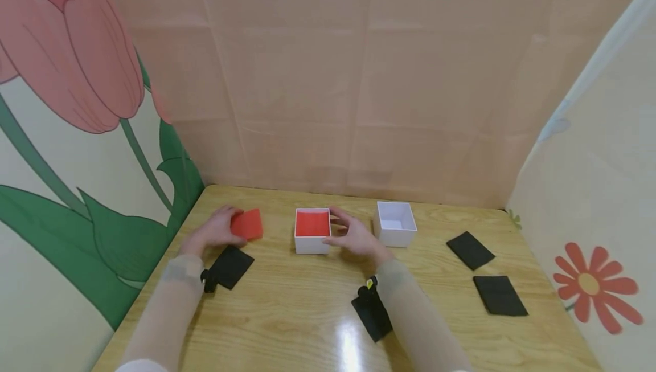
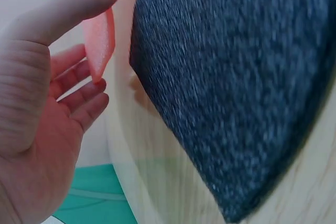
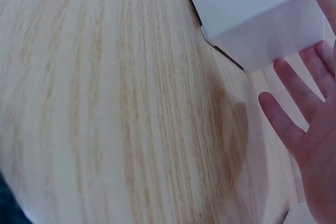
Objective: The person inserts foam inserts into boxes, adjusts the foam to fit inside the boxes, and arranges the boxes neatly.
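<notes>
Pinching 1 red square (image 1: 249, 224): left hand (image 1: 219, 227) — right hand (image 1: 357, 238) touches white box (image 1: 311, 245).

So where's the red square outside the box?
In the head view, left of centre: the left hand pinches the red square, just beyond a black square.

Behind the left hand (image 1: 224, 227), a pale greyish band (image 1: 176, 270) wraps the wrist, with a small black camera (image 1: 209, 282) on its inner side; farther back shows a white sleeve edge (image 1: 140, 366). Behind the right hand (image 1: 356, 236), the similarly banded wrist has a black yellow-marked camera (image 1: 364, 291).
</notes>
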{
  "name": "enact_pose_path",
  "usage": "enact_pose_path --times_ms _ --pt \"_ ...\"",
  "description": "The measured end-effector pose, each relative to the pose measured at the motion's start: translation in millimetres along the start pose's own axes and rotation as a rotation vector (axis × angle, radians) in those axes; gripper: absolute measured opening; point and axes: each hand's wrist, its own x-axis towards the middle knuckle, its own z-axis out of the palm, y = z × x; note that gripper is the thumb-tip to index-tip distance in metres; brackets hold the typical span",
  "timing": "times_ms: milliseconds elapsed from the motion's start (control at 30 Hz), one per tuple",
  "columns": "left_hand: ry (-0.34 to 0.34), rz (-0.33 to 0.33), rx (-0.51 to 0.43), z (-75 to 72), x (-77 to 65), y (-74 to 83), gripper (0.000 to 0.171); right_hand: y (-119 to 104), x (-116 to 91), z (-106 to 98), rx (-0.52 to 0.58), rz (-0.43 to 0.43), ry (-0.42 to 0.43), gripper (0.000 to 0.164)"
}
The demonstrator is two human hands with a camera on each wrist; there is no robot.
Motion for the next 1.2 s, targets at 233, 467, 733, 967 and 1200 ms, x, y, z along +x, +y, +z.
enact_pose_path --times_ms 233,467,733,967,1200 --pt "0.032 0.058 -0.045 -2.2 1.9 27.8 0.091 0.1 0.3 0.4 -0.008 -0.021 0.009 0.1" --pt "0.014 0.115 -0.07 -6.4 5.1 61.5 0.093 1.2 -0.2 0.6 0.001 -0.014 0.006 0.1" --pt "0.021 0.202 -0.091 -12.2 8.9 92.9 0.09 -2.7 -0.6 0.5 0.009 -0.032 -0.008 0.101" --pt "-0.013 0.253 -0.097 -13.0 13.9 120.4 0.09 -3.1 -1.6 0.1 -0.007 -0.023 -0.002 0.102" --pt "-0.057 0.282 -0.08 -3.9 21.3 138.9 0.09 -4.2 -2.7 2.0 0.0 -0.022 -0.001 0.101"
